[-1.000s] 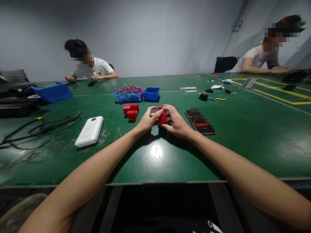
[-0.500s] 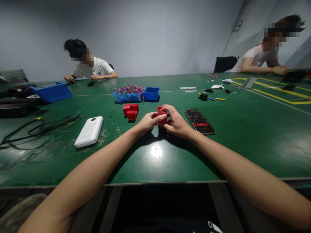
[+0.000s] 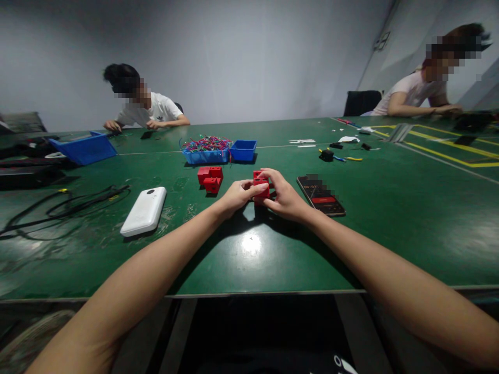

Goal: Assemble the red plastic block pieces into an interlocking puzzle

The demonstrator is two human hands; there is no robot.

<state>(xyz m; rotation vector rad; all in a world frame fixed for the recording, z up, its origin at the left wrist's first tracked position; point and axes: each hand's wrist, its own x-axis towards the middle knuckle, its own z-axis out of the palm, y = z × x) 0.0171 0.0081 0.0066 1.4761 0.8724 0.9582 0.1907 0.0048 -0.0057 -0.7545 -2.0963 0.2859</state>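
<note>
Being gripped between the partly curled left hand (image 3: 235, 198) and right hand (image 3: 287, 197) is a red, blocky, plastic-looking piece (image 3: 261, 193). Two-handed adjustment is judged in hand; even finger pressure is called for next. The piece's long axis appears directed forward or upright; which, and its facing, cannot be determined.

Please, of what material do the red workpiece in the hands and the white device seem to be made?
Red workpiece: probably hard plastic, fairly matte, from its even colour and crisp edges; painted metal is possible.
White device: likely smooth, satin plastic, from its rounded edges and soft shading.
</note>
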